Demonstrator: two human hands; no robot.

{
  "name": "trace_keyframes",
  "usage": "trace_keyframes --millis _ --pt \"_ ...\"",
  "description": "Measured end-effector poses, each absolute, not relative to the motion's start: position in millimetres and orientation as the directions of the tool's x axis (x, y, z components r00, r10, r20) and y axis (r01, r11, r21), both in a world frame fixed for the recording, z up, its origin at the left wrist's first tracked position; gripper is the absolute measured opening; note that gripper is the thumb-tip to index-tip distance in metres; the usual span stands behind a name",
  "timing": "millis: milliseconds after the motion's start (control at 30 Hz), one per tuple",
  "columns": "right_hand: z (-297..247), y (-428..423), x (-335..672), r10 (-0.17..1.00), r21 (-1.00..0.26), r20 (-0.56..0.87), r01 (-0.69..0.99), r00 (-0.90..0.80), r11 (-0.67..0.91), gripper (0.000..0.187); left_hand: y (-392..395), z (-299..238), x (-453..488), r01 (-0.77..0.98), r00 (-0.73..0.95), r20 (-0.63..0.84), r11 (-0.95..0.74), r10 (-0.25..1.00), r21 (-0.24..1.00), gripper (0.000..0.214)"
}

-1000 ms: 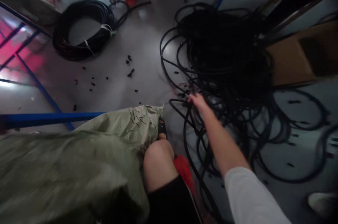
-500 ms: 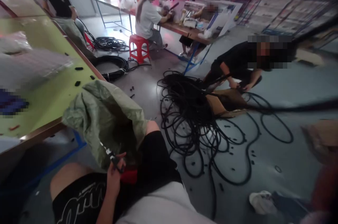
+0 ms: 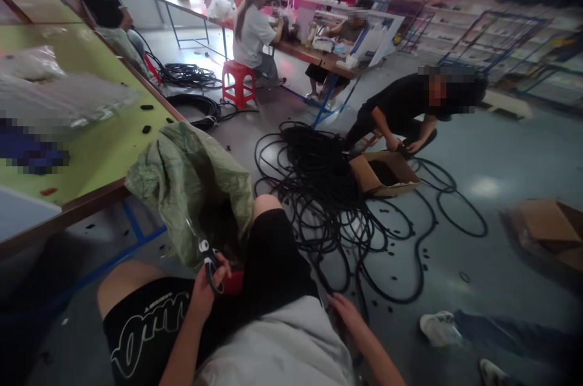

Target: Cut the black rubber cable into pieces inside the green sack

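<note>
My left hand [image 3: 210, 280] is closed around the dark handles of a pair of scissors [image 3: 207, 255], blades pointing up and away from me. Directly beyond them, a green woven sack [image 3: 170, 192] gapes between my knees, its inside dark. Something red [image 3: 234, 283] sits at the sack's near side, partly covered by my hand. Low beside my right thigh is my right hand [image 3: 344, 310], fingers apart and apparently holding nothing. Close to it lie loops of black hose or cable [image 3: 319, 192], tangled in a large heap on the floor.
A yellow-green table [image 3: 104, 161] with plastic bags stands at my left. Ahead right, a co-worker [image 3: 405, 101] bends over an open cardboard box [image 3: 385, 173]. Another box [image 3: 546, 222] and a person's shoe [image 3: 439, 328] are at right. A red stool [image 3: 239, 82] stands farther back.
Blurred black strands that crossed the right side are gone. My right hand has come into view beside my thigh. My left hand still holds the scissors; the view has shifted slightly.
</note>
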State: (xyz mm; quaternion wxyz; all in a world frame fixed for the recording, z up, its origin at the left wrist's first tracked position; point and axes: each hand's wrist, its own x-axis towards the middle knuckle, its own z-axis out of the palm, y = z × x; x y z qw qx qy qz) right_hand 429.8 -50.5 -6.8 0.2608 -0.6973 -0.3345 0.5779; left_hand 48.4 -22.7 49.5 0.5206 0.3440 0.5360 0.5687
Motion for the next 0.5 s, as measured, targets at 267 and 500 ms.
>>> trace_keyframes --millis 267,500 --pt "179 63 366 0.947 -0.904 -0.258 -0.298 -0.189 -0.306 0.028 -3 88 97 -0.287 -0.018 -0.119 0.109 0.993 0.952 0.044" --pt "166 -8 283 0.549 -0.944 -0.329 0.250 -0.768 -0.215 0.021 27 119 132 -0.459 0.057 -0.167 0.175 0.984 0.871 0.049"
